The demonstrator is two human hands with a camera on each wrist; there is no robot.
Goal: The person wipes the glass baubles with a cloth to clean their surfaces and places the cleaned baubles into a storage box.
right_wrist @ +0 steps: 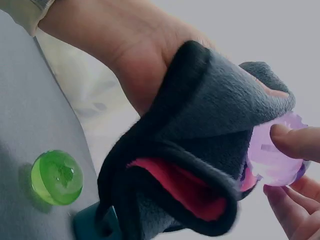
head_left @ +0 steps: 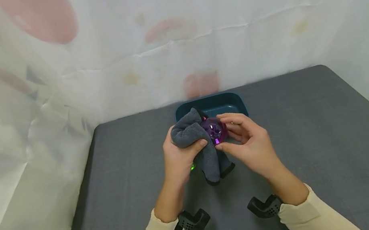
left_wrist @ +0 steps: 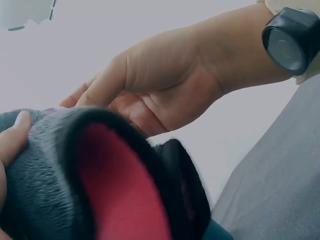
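left hand (head_left: 180, 154) gripped grey cloth (head_left: 193, 138) | right hand (head_left: 248, 143) pinched purple ball (head_left: 214, 130) | ball touching cloth's right

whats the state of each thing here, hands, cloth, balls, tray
left hand: grips the grey cloth, thumb over it
right hand: pinches the purple ball at its fingertips
grey cloth: bunched, draped over the ball's left side, red inner face showing, held off the table
purple ball: clear, held in the air, partly covered by cloth
green ball: lying loose on the grey table
blue tray: sitting behind the hands, contents not visible
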